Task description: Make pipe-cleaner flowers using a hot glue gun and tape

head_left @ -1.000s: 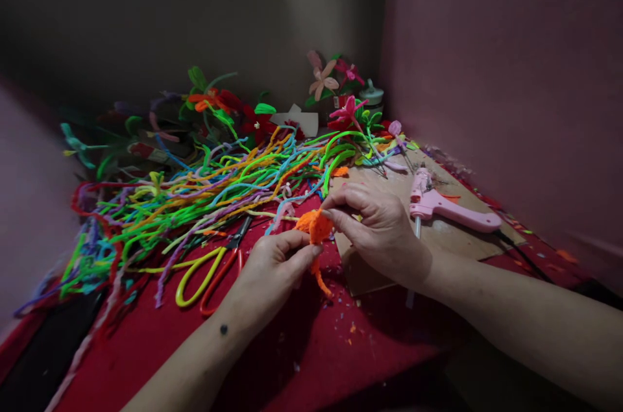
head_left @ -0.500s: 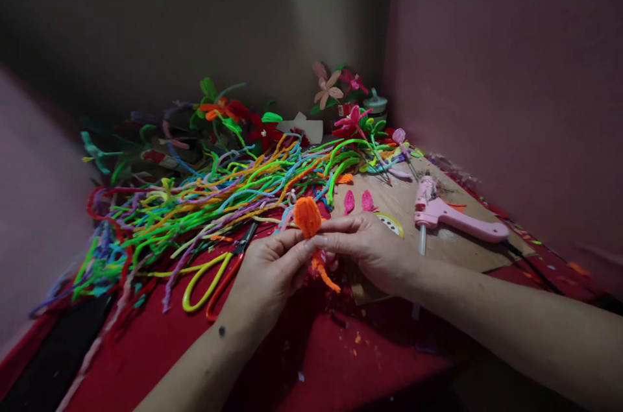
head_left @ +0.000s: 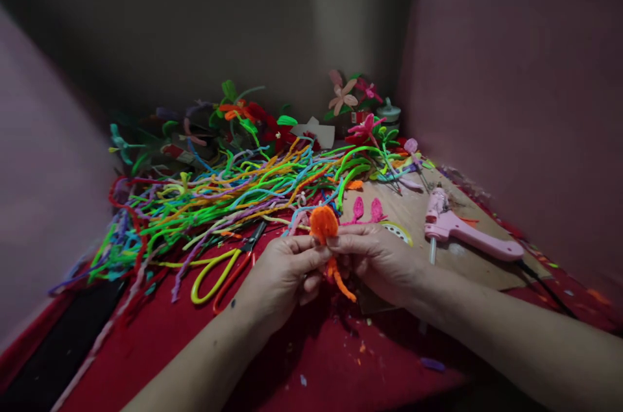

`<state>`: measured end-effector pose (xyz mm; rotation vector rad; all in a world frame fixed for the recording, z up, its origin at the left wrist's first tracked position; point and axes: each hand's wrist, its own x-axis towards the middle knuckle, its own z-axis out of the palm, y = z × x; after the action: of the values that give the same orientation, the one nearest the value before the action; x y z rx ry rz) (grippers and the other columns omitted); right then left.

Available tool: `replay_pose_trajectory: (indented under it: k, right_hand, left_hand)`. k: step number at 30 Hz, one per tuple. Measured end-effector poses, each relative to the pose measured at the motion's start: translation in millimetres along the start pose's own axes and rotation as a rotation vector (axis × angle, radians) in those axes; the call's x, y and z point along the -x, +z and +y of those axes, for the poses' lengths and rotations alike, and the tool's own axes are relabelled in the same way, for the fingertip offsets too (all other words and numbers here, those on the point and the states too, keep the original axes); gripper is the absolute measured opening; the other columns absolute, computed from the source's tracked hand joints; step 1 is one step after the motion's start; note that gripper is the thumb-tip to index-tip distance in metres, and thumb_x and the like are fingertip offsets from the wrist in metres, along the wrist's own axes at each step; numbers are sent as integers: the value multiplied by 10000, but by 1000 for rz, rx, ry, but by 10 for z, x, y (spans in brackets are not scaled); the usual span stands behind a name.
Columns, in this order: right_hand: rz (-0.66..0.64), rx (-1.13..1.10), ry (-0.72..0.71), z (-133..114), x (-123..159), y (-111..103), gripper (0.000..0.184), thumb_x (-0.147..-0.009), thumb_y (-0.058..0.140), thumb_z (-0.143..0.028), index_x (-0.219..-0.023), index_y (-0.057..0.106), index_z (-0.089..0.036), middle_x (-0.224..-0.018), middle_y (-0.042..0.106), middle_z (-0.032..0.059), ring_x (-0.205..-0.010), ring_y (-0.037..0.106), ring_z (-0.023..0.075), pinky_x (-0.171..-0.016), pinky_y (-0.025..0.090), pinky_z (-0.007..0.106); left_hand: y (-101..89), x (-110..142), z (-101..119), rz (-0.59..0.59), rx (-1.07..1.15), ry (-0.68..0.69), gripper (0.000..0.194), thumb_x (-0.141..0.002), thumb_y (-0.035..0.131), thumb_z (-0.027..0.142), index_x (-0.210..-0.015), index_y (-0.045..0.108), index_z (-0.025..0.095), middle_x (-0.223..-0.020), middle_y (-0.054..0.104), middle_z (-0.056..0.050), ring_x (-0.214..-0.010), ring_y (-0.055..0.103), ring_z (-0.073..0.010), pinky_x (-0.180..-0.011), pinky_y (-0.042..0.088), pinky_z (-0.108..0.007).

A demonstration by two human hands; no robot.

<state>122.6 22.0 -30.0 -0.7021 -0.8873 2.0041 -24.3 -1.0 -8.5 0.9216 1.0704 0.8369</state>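
Note:
An orange pipe-cleaner petal (head_left: pixel 324 224) with a rounded top and twisted tails hanging below is pinched between both hands. My left hand (head_left: pixel 292 269) grips its base from the left, thumb and fingers pressed together. From the other side my right hand (head_left: pixel 374 259) pinches the same base, its thumb close to my left fingertips. The fingers hide the middle of the petal. Just beyond my right hand, two small pink pipe-cleaner loops (head_left: pixel 359 209) stand up over the brown board (head_left: pixel 467 256). Scissors (head_left: pixel 214 279) with yellow and red handles lie left of my left hand.
Many coloured pipe cleaners (head_left: pixel 233 188) are heaped at the left and centre. A pink glue gun (head_left: pixel 450 227) rests on the board at right, its cord trailing off. Finished pipe-cleaner flowers (head_left: pixel 343 97) stand at the back by the wall. Scraps dot the red cloth (head_left: pixel 331 366).
The whole scene has shifted a little to the right in view. My fingers have shifted slightly on the orange petal, which now looks more bent and rounded. Both hands keep hold of it.

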Motion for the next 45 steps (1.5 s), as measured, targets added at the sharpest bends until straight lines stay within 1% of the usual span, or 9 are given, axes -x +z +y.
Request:
replay_pose_trajectory:
  k: [11, 19, 22, 25, 28, 31, 34, 42, 45]
  right_hand:
    - [-105, -74, 76, -59, -11, -1, 199, -533, 809, -212, -626, 661, -117, -531, 588, -6, -510, 518, 92, -559, 390, 235]
    - [153, 12, -200, -267, -130, -118, 158, -578, 777, -216, -639, 643, -157, -601, 584, -7, -543, 465, 91, -532, 358, 231]
    - [227, 14, -239, -309, -161, -153, 151, -583, 764, -193, -659, 638, -159, -596, 563, -13, -549, 447, 94, -528, 344, 236]
    - [243, -34, -234, -326, -157, -145, 161, -578, 756, -180, -687, 640, -155, -595, 555, -26, -512, 414, 74, -485, 305, 222]
    - [215, -104, -212, -334, -141, -132, 194, -562, 762, -184, -710, 643, -146, -582, 550, -42, -463, 399, 48, -436, 261, 203]
    - [189, -145, -158, -333, -130, -134, 250, -521, 791, -193, -713, 642, -135, -573, 560, -45, -437, 428, 43, -411, 265, 189]
    - [197, -162, -137, -336, -121, -135, 278, -495, 808, -188, -708, 641, -128, -555, 560, -47, -423, 439, 40, -394, 268, 181]
    - [187, -135, -140, -343, -122, -119, 199, -595, 740, -209, -745, 641, -124, -647, 674, 27, -391, 410, 30, -350, 234, 171]
    - [170, -122, -163, -318, -140, -123, 190, -626, 722, -234, -740, 628, -115, -632, 673, 29, -361, 398, 25, -324, 245, 165]
  left_hand:
    - [-39, -8, -25, -43, -61, 32, 209, -722, 670, 309, -643, 611, 124, -391, 412, 64, -338, 278, -21, -362, 192, -172]
    - [-97, 1, 147, 331, -319, 259, 215, -731, 666, 315, -850, 666, 136, -599, 583, 27, -463, 418, -54, -455, 303, -188]
    - [-146, -46, 157, 392, -416, 343, 231, -744, 639, 311, -883, 660, 128, -706, 641, -10, -557, 501, -92, -535, 377, -214]
    - [-232, -125, 94, 388, -640, 430, 193, -769, 593, 301, -861, 656, 143, -885, 674, -60, -774, 594, -162, -712, 445, -276]
    - [-302, -184, 18, 366, -1055, 509, 137, -789, 555, 266, -851, 646, 184, -921, 654, -61, -873, 595, -202, -796, 442, -324]
    - [-289, -205, -26, 369, -1406, 450, 145, -811, 525, 237, -901, 630, 196, -1018, 618, -82, -883, 598, -218, -781, 443, -331]
    - [-229, -226, -41, 373, -1547, 378, 168, -844, 456, 215, -873, 620, 189, -1050, 594, -104, -862, 600, -238, -707, 441, -331]
    - [-298, -184, 88, 309, -1419, 411, 139, -825, 462, 191, -742, 572, 172, -839, 608, -70, -780, 563, -190, -730, 426, -303]
    - [-311, -99, 173, 297, -991, 372, 131, -798, 527, 279, -737, 562, 170, -703, 558, -14, -654, 509, -138, -626, 412, -249]
